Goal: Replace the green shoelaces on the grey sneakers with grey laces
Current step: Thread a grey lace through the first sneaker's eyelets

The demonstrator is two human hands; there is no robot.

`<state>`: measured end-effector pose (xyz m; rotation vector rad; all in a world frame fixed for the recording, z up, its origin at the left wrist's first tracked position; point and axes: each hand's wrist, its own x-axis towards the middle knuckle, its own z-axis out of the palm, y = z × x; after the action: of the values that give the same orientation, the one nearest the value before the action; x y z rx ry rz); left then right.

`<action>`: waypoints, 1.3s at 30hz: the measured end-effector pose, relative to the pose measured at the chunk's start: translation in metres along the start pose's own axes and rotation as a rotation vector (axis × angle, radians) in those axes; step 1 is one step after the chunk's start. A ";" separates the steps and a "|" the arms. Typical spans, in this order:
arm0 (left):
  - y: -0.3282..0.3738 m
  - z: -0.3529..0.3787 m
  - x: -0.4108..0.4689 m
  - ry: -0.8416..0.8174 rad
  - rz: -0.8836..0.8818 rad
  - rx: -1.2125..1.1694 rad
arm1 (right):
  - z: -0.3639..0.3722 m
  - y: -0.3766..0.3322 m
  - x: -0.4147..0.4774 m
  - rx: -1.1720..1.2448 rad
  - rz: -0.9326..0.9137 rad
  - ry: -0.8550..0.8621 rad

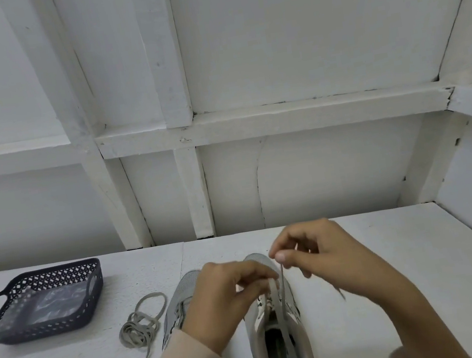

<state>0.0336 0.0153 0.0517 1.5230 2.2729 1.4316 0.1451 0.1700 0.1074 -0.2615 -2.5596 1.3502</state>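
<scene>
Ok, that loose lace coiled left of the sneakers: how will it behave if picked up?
Likely floppy: the loose lace lies in limp, tangled loops on the table. Probably light; pulled by its trailing end, the loops may snag or knot.

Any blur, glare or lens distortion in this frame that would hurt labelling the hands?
Head view: even soft light, no glare, only faint shadows; the wide-angle lens splays the wall beams; the right hand and the grey lace it pinches are slightly motion-blurred; the basket reads sharp.
</scene>
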 end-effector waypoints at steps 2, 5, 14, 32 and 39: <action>0.002 0.000 0.009 0.027 -0.006 -0.043 | 0.000 -0.008 0.008 -0.021 -0.022 -0.001; 0.006 0.001 0.017 0.097 -0.048 -0.146 | 0.004 -0.015 0.017 -0.078 -0.046 0.024; 0.005 0.000 0.024 0.042 -0.194 -0.239 | 0.005 -0.028 0.020 -0.005 -0.121 0.005; 0.002 -0.002 0.031 0.042 -0.228 -0.194 | 0.041 0.033 -0.007 0.362 0.188 0.134; 0.002 -0.006 0.029 -0.024 -0.204 -0.265 | 0.050 0.039 0.000 0.354 0.162 0.180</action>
<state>0.0173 0.0338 0.0684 1.1892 2.0549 1.5690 0.1324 0.1523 0.0476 -0.5060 -2.1459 1.7201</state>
